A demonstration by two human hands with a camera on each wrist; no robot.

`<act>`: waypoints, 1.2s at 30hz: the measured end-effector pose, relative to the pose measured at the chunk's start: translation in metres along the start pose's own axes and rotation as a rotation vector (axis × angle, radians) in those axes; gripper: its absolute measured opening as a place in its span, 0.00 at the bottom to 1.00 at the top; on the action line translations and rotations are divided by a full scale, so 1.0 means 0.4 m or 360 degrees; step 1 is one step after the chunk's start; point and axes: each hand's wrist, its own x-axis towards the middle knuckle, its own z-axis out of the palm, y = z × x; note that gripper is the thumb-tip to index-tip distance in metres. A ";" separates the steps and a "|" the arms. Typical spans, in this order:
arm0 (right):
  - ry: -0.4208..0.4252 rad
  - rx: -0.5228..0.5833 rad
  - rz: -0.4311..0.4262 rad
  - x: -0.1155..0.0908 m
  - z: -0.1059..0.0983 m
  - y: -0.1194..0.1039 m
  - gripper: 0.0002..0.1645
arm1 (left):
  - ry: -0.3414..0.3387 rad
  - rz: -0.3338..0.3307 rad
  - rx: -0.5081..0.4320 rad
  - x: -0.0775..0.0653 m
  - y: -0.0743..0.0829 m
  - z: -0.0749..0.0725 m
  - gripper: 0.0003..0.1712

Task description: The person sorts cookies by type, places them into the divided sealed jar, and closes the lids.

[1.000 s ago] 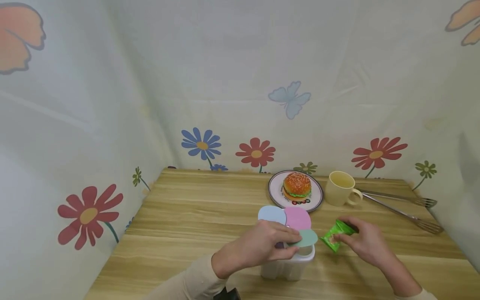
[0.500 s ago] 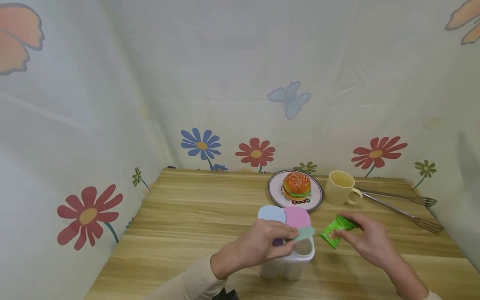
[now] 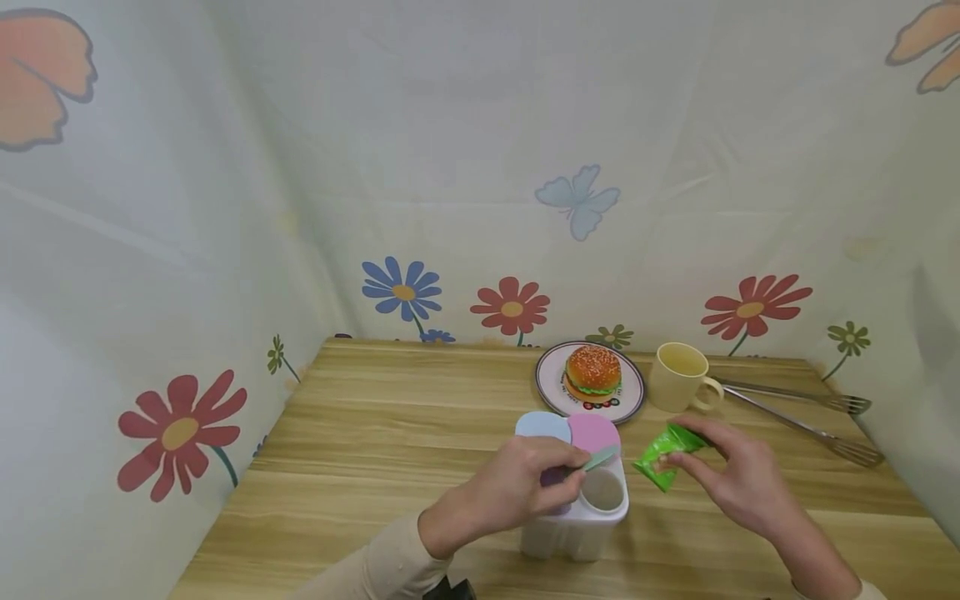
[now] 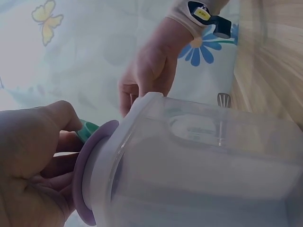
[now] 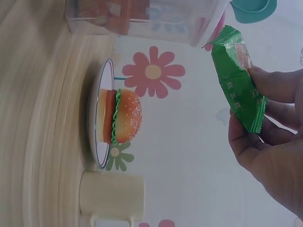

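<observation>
My left hand [image 3: 513,487] pinches a green lid [image 3: 601,457] between thumb and fingers, tilted up over a clear and white container [image 3: 577,525]. Below that lid a round opening [image 3: 603,490] shows in the container's top. Blue [image 3: 543,425] and pink [image 3: 595,432] lids cover the far compartments; a purple lid [image 4: 84,175] sits under my left hand. To the right of the container my right hand [image 3: 738,475] holds a small green snack packet [image 5: 238,80] above the table by its end, thumb on one face and fingers behind.
Behind the container a plate [image 3: 551,379] bears a hamburger [image 3: 594,370]. A yellow mug [image 3: 678,379] stands right of it. Two long metal utensils, a slotted turner [image 3: 843,402] and a fork-like one [image 3: 855,450], lie at the right. A printed cloth [image 3: 450,167] hangs around the wooden table [image 3: 390,400].
My left hand has tipped the green lid from nearly flat to steep, uncovering the round opening. My right hand has lifted the packet slightly.
</observation>
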 end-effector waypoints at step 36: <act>-0.0072 0.0477 -0.0227 0.014 0.021 -0.082 0.33 | 0.0067 -0.0190 -0.0056 -0.008 -0.002 0.003 0.11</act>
